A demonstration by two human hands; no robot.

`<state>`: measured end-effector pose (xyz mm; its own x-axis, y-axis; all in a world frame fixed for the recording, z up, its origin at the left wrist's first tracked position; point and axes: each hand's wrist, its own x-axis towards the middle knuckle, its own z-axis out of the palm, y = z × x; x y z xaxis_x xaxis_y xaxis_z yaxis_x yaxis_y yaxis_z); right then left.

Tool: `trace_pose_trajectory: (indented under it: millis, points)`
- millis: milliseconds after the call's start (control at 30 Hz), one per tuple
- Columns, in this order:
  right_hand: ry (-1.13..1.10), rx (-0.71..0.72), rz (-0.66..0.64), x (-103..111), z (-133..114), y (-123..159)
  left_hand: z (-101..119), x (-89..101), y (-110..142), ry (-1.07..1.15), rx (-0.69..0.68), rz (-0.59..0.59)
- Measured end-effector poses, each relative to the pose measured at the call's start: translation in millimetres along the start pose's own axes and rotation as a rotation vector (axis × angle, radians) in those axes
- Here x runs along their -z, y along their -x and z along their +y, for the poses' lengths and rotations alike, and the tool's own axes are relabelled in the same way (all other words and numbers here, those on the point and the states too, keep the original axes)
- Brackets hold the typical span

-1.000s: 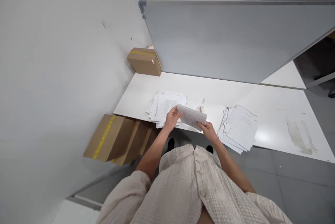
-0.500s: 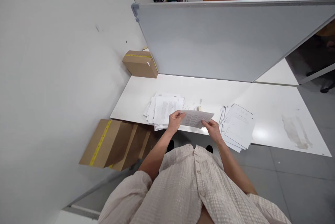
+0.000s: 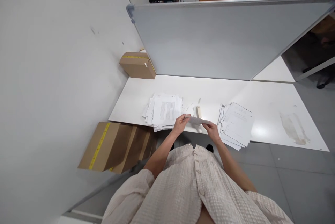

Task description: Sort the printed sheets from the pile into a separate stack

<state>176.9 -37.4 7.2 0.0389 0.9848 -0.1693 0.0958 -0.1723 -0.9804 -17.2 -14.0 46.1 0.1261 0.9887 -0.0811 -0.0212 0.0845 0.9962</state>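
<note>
Between my two hands is a sheet of paper (image 3: 196,120), seen almost edge-on as a narrow strip above the table's front edge. My left hand (image 3: 180,124) pinches its left end, and my right hand (image 3: 212,129) grips the right end. Left of my hands lies an uneven stack of printed sheets (image 3: 167,112). A second, fanned-out pile of papers (image 3: 237,123) is to the right, its lower corners jutting past the table edge. Just behind the held paper, a small pale block (image 3: 199,112) rests on the table; what it is I cannot tell.
The white table (image 3: 136,91) is backed by a whiteboard panel (image 3: 209,42). A cardboard box (image 3: 137,66) stands at its back left corner. Open cardboard boxes (image 3: 96,147) stand below the table's left end, near the wall. A grey stain (image 3: 294,128) marks the right end.
The sheet has tipped from showing its printed face to nearly edge-on. Both hands have drawn slightly closer together, and the pale block behind shows more.
</note>
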Motion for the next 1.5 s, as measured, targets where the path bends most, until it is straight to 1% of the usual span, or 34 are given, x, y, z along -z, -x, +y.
trace_pose_trajectory:
  millis: [100, 167, 267, 300, 367, 400, 467, 533, 633, 667, 733, 833, 900, 967, 1000, 1100, 1200, 1267, 1367, 1500]
  points:
    - [-0.004, -0.050, 0.004, -0.7, 2.2, -2.8, 3.2, -1.1, -6.2, 0.001, -0.005, -0.012]
    - [-0.006, -0.058, -0.017, 2.4, -1.5, -3.7, 6.6, -1.2, -10.7, -0.010, -0.009, -0.011]
    - [0.053, 0.017, -0.052, 15.4, -21.6, -2.4, 14.8, -0.5, -15.7, -0.049, -0.019, -0.010]
    - [0.113, 0.055, -0.038, 21.0, -32.1, -1.2, 18.7, -0.3, -16.7, -0.072, -0.024, -0.012]
    - [0.314, 0.143, 0.050, 31.1, -56.7, 1.8, 27.8, -1.5, -17.6, -0.136, -0.044, -0.021]
    - [0.433, 0.196, 0.107, 34.2, -69.4, 3.5, 32.9, -3.4, -17.6, -0.180, -0.063, -0.030]
    - [0.654, 0.300, 0.138, 35.1, -92.6, 6.3, 43.3, -10.6, -17.0, -0.283, -0.117, -0.067]
    - [0.812, 0.362, 0.101, 30.3, -108.9, 7.9, 52.9, -21.8, -15.6, -0.393, -0.189, -0.137]
    - [0.919, 0.358, -0.008, 24.3, -117.2, 7.8, 61.2, -36.8, -13.5, -0.514, -0.289, -0.226]
    - [0.912, 0.347, -0.036, 25.5, -116.2, 7.6, 61.5, -38.2, -13.3, -0.539, -0.298, -0.239]
    - [0.836, 0.320, -0.030, 34.2, -110.3, 7.8, 58.0, -32.5, -14.5, -0.592, -0.274, -0.240]
    - [0.677, 0.218, 0.043, 57.1, -95.2, 9.1, 44.2, -7.3, -18.7, -0.763, -0.177, -0.224]
    - [0.608, 0.129, 0.064, 70.6, -81.0, 9.3, 32.6, 10.7, -21.3, -0.872, -0.103, -0.225]
    - [0.563, 0.072, 0.079, 77.5, -62.4, 7.8, 21.5, 22.0, -23.0, -0.894, -0.072, -0.201]
    - [0.545, 0.055, 0.095, 78.1, -51.5, 6.4, 16.4, 24.4, -23.5, -0.886, -0.063, -0.182]
    - [0.481, 0.021, 0.143, 71.8, -15.4, 0.9, 2.0, 22.5, -24.3, -0.805, -0.045, -0.119]
    - [0.389, -0.032, 0.124, 63.0, 16.3, -3.5, -11.6, 18.0, -25.2, -0.672, 0.004, -0.074]
    - [0.359, -0.064, 0.100, 59.4, 30.1, -5.1, -19.7, 17.5, -25.4, -0.604, 0.050, -0.043]
    - [0.340, -0.075, 0.078, 57.6, 39.1, -6.9, -28.8, 19.3, -24.8, -0.522, 0.097, -0.004]
    - [0.306, -0.077, 0.090, 56.0, 35.6, -9.4, -34.5, 21.0, -23.8, -0.433, 0.127, 0.014]
